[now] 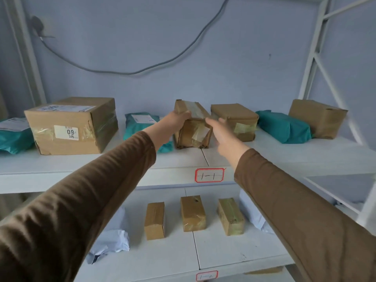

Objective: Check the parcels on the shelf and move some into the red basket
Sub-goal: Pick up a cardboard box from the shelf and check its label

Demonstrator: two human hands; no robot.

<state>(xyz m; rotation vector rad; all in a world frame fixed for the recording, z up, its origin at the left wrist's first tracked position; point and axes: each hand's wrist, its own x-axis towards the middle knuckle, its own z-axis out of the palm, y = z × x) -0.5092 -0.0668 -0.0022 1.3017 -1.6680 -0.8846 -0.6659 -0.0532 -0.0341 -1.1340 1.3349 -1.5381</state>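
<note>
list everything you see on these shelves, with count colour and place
large box: 1, brown with white labels, upper shelf left
small boxes, upper shelf: 3, brown and taped; one in the middle between the hands, one just right of it, one at far right
soft bags: 3, teal; far left, behind the left arm, right
small boxes, lower shelf: 3, brown, in a row
pale bags: 2, light blue, lower shelf left and right
shelf tags: 2, red-edged white
cable: 1, grey, on the wall
red basket: not in view
left hand: on the middle box's left side
right hand: open, at its right side
sleeves: 2, brown
</note>
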